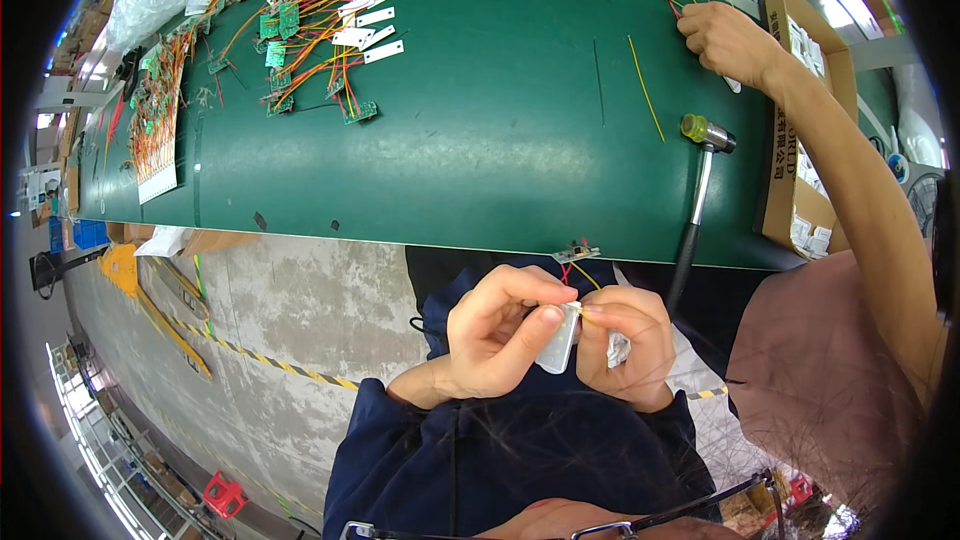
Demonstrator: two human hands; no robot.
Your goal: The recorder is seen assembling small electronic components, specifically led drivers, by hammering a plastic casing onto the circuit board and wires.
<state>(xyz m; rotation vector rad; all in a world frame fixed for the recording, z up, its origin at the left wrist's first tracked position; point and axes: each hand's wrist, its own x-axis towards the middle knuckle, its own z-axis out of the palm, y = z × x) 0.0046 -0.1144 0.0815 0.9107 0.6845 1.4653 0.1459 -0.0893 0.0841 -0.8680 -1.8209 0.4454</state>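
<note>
Left hand and right hand both pinch a clear plastic piece, below the green table edge, over open floor.

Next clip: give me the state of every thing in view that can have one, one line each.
Left hand: closed, pinching the white plastic piece.
Right hand: closed on the same piece.
White plastic piece: held between both hands, off the table.
Mallet: lying flat on the green table, untouched.
Co-worker's hand: on the table, at the red wires.
Cardboard box: open.
</note>
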